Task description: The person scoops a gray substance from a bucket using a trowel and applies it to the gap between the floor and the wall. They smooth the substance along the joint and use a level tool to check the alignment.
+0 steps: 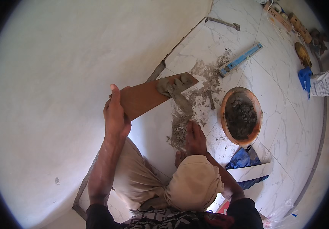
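My left hand [115, 112] grips one end of a long reddish-brown tile strip [143, 100], thumb up along its edge. The strip is tilted beside the wall, its unglazed back facing me. Wet grey mortar [170, 84] lies in lumps near its far, pointed end. My right hand [195, 138] is closed around a trowel whose handle is hidden by the fingers. The mortar-coated blade of the trowel [181, 102] reaches up to the mortar on the strip.
An orange bucket [224, 128] of mortar stands to the right. Mortar crumbs [178, 131] litter the tiled floor around a small bar [211, 100]. Beyond lie a blue spirit level [241, 60] and a hammer [225, 23]. A white strip [250, 171] rests on blue cloth [244, 158].
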`<state>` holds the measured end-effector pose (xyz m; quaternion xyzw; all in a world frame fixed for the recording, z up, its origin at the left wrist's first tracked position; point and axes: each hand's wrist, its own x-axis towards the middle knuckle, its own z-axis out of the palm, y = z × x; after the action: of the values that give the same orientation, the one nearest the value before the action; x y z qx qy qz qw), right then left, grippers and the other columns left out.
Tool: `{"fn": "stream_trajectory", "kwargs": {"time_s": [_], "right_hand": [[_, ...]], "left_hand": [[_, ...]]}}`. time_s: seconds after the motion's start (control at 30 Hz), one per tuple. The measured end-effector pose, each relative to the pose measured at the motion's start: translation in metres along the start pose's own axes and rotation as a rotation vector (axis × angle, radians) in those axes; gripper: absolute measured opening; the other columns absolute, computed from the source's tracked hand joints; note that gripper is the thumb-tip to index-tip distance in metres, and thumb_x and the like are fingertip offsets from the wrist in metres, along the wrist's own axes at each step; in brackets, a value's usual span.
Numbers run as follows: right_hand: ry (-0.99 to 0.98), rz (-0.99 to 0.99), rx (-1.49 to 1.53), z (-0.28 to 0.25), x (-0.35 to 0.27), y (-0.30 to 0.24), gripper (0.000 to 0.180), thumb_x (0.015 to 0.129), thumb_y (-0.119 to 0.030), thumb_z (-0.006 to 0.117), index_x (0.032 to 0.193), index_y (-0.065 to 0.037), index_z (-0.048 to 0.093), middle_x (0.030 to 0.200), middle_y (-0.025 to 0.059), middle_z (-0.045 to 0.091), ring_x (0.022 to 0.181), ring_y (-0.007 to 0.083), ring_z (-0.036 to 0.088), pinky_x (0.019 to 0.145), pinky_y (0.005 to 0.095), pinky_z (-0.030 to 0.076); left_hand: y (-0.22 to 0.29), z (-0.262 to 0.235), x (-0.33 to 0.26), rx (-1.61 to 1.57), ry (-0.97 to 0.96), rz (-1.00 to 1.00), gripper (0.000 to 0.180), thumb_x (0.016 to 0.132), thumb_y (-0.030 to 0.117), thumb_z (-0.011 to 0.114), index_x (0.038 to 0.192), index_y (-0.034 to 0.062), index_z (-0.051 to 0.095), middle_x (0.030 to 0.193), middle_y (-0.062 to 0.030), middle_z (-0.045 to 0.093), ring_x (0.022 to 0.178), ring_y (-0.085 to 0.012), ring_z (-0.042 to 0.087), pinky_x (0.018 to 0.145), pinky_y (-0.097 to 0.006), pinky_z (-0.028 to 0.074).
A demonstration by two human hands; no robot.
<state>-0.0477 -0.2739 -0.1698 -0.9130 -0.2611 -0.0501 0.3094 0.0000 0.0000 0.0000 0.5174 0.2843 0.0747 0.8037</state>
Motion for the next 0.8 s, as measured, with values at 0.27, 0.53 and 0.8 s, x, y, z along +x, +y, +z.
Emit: {"fn": "stream_trajectory", "kwargs": {"time_s": [0.27, 0.53, 0.8], "right_hand": [[0.045, 0.008, 0.096, 0.005, -0.005, -0.016, 0.078, 0.068, -0.003, 0.064, 0.141, 0.012, 0.041, 0.125, 0.0288, 0.051, 0.105, 0.043, 0.061, 0.08, 0.046, 0.056], [0.077, -0.031, -0.03, 0.015, -0.018, -0.011, 0.077, 0.07, -0.005, 0.068, 0.141, 0.011, 0.043, 0.12, 0.0249, 0.053, 0.096, 0.0377, 0.063, 0.076, 0.0433, 0.057], [0.024, 0.073, 0.173, -0.038, -0.041, -0.015, 0.06, 0.078, -0.001, 0.069, 0.136, 0.003, 0.053, 0.119, 0.02, 0.059, 0.091, 0.0301, 0.067, 0.071, 0.035, 0.057]], "left_hand": [[0.005, 0.0, -0.003, -0.036, -0.003, -0.016, 0.066, 0.105, 0.048, 0.049, 0.13, -0.0132, 0.05, 0.127, -0.0189, 0.057, 0.119, -0.0256, 0.059, 0.102, -0.039, 0.05], [0.003, 0.007, -0.002, -0.075, 0.039, -0.015, 0.062, 0.106, 0.045, 0.047, 0.131, -0.0119, 0.05, 0.123, -0.02, 0.061, 0.112, -0.0282, 0.064, 0.093, -0.042, 0.056], [0.005, 0.003, -0.001, -0.029, 0.053, -0.035, 0.067, 0.105, 0.05, 0.047, 0.133, -0.0108, 0.049, 0.124, -0.0198, 0.061, 0.112, -0.0281, 0.064, 0.091, -0.041, 0.057]]}}
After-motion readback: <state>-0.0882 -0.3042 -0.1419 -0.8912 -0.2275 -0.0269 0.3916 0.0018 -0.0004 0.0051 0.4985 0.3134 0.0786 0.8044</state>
